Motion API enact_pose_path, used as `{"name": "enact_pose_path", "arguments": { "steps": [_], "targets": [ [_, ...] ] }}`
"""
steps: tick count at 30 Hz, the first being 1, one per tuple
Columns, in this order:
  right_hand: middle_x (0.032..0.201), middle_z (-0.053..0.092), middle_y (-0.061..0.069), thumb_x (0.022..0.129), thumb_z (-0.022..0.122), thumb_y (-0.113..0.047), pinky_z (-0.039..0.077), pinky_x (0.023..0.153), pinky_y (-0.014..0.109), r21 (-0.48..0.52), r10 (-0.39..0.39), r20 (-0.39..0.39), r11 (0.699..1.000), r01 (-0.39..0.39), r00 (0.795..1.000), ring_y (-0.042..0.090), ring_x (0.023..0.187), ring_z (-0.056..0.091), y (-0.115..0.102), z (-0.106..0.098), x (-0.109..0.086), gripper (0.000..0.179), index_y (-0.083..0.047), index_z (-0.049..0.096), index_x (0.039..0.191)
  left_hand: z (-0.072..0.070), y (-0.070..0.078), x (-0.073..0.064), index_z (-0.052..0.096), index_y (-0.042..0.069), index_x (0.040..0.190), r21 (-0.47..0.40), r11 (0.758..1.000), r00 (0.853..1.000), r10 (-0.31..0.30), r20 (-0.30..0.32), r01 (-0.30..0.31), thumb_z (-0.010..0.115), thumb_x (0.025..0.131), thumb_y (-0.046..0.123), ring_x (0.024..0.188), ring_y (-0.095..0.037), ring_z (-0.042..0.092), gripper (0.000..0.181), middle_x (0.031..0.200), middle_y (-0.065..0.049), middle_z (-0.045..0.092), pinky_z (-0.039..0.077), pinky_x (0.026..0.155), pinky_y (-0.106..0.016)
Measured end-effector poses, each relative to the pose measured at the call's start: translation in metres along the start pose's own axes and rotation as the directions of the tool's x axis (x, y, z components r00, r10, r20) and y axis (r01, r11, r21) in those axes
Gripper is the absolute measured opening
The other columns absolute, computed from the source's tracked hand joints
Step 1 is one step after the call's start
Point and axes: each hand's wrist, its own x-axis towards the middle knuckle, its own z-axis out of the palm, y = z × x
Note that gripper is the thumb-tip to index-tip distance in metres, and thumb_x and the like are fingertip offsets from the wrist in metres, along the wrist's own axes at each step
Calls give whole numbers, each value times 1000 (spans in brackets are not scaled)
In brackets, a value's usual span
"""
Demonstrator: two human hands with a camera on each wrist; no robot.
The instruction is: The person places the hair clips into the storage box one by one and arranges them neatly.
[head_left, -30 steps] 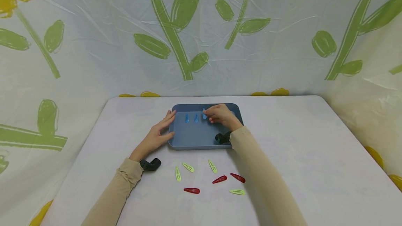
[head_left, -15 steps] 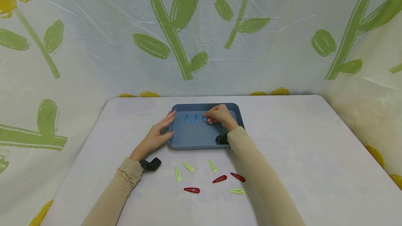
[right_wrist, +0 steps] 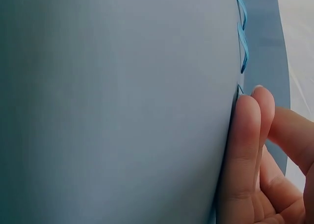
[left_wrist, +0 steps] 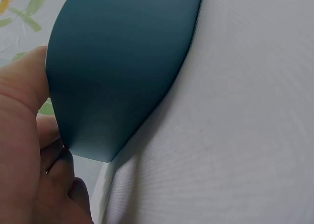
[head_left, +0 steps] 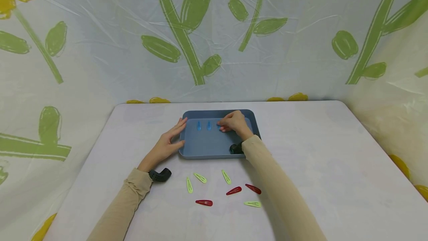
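A blue-grey tray (head_left: 204, 147) lies on the table. My left hand (head_left: 165, 143) rests against its left rim, fingers mostly straight and thumb spread apart; the left wrist view shows the thumb and fingers (left_wrist: 29, 82) touching the tray's edge. Inside the tray, two blue snap hair clips, the left one (head_left: 198, 125) and the middle one (head_left: 209, 125), lie side by side near the far wall. Just right of them, my right hand (head_left: 235, 122) pinches a third blue hair clip (head_left: 219, 126), low against the tray floor. Its fingertips cover most of that clip.
Between tray and body lie several light-green hair clips (head_left: 226, 177) and three red hair clips (head_left: 233, 191), scattered at different angles on the white table (head_left: 334, 166). A black wrist camera (head_left: 160, 175) sits on the left wrist. A flower-printed sheet (head_left: 117, 47) hangs behind.
My right hand has lowered the third blue clip and shifted it slightly right, its fingers now covering more of it. My left hand stays on the rim.
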Motion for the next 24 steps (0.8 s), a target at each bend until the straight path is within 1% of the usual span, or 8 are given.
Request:
{"name": "enact_pose_path", "arguments": {
  "steps": [5, 9, 12, 15, 18, 21, 24],
  "targets": [
    [74, 72, 17, 83, 76, 3, 59, 58, 28, -13, -22, -8, 1000, 22, 1000, 15, 57, 69, 1, 0, 0, 14, 12, 72, 93, 0, -1, 0, 33, -6, 150, -2, 1000, 1000, 3, -1, -3, 61, 91, -11, 152, -31, 6, 65, 162, -19, 20, 15, 118, -25],
    [76, 73, 18, 83, 76, 3, 60, 59, 28, -17, -25, -6, 1000, 25, 1000, 15, 58, 70, 2, 0, 1, 13, 12, 71, 92, 0, -1, 0, 33, -7, 150, -6, 1000, 1000, -1, -2, 1, 60, 91, -11, 151, -32, 6, 65, 162, -20, 20, 15, 119, -32],
    [76, 73, 18, 83, 76, 3, 60, 59, 29, -25, -28, -8, 999, 27, 1000, 15, 58, 70, 2, 0, 0, 12, 11, 71, 91, 0, -1, 0, 33, -6, 150, -8, 1000, 1000, -8, -3, 8, 60, 92, -11, 152, -31, 6, 65, 162, -19, 20, 15, 120, -34],
    [74, 72, 17, 83, 77, 2, 59, 58, 28, -38, -30, -13, 999, 30, 999, 15, 57, 69, 2, 0, -1, 12, 10, 71, 89, 0, 0, 0, 33, -6, 150, -7, 1000, 1000, -3, -3, 3, 60, 92, -10, 151, -32, 6, 64, 162, -19, 20, 15, 119, -30],
    [71, 71, 15, 83, 77, 2, 59, 57, 28, -46, -30, -18, 999, 29, 999, 15, 56, 69, 2, 0, -1, 11, 10, 71, 88, 0, 0, 0, 33, -9, 149, -5, 1000, 1000, 11, -3, -11, 60, 91, -11, 151, -36, 7, 64, 161, -22, 21, 15, 119, -26],
    [69, 70, 14, 83, 77, 2, 59, 55, 28, -47, -25, -21, 999, 24, 999, 15, 55, 68, 2, -1, 0, 11, 9, 70, 88, 0, 1, 0, 33, -10, 149, -1, 1000, 1000, 25, -2, -25, 60, 91, -11, 150, -39, 7, 64, 160, -24, 21, 15, 119, -25],
    [68, 70, 14, 84, 77, 1, 58, 55, 27, -43, -18, -20, 999, 17, 1000, 15, 54, 68, 2, -1, 0, 12, 9, 70, 89, 0, 1, 0, 33, -10, 149, 1, 999, 999, 32, -2, -32, 60, 91, -11, 150, -39, 7, 64, 160, -25, 21, 15, 119, -25]
  ]
}}
